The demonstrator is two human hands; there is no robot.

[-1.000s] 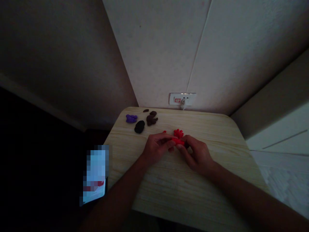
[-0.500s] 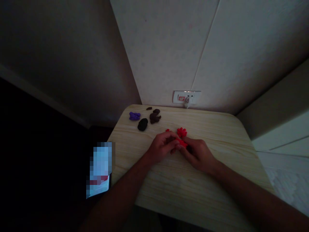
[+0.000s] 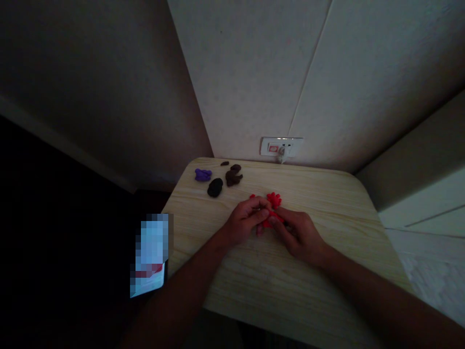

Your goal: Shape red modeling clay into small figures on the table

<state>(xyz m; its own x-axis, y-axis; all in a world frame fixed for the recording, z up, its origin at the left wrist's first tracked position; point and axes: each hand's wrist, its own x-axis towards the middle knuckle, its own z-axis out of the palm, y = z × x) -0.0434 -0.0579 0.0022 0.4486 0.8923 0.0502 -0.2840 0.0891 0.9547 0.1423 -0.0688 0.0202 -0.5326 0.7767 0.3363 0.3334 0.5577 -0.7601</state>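
Observation:
Between my fingers is a piece of red modelling clay (image 3: 269, 221), partly covered by them. My left hand (image 3: 244, 220) is closed on its left side, thumb pressed against the top. From the right, my right hand (image 3: 300, 232) pinches the same clay with thumb and fingers. Just beyond my fingertips lies a red clay piece with a lobed, flower-like edge (image 3: 274, 199). A small red bit (image 3: 252, 196) shows behind my left hand, mostly hidden by it.
On the wooden table (image 3: 327, 203), a purple clay lump (image 3: 203, 175), a black lump (image 3: 215, 187), a brown lump (image 3: 233, 176) and a small brown scrap (image 3: 224, 164) lie back left. A lit screen (image 3: 150, 254) stands by the left edge. A wall socket (image 3: 281, 146) holds a plug.
My fingers have shifted slightly on the red clay, and more of it shows below my left thumb. The other clay pieces have stayed put.

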